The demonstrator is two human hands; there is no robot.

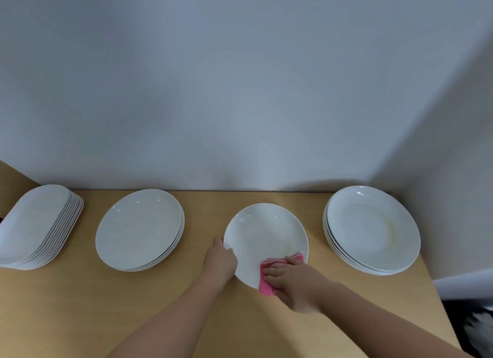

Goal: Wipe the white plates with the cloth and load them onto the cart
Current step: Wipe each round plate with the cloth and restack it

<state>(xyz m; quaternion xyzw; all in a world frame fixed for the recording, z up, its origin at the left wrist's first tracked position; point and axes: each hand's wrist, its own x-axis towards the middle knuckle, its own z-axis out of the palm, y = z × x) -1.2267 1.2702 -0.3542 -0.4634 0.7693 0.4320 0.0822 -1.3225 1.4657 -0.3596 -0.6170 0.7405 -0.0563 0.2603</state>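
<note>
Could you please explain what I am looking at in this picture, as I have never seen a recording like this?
There is no machine here: a person works with bare hands, and the single picture comes from a wide-angle camera worn on their head, looking forward and down. That is why both forearms enter from below. The left hand grips the left rim of a single white plate on the wooden table. The right hand holds a pink cloth against that plate's near side. Left of it stand a stack of round plates and a stack of oblong plates; to the right is another round stack, its top plate marked yellowish.
</note>
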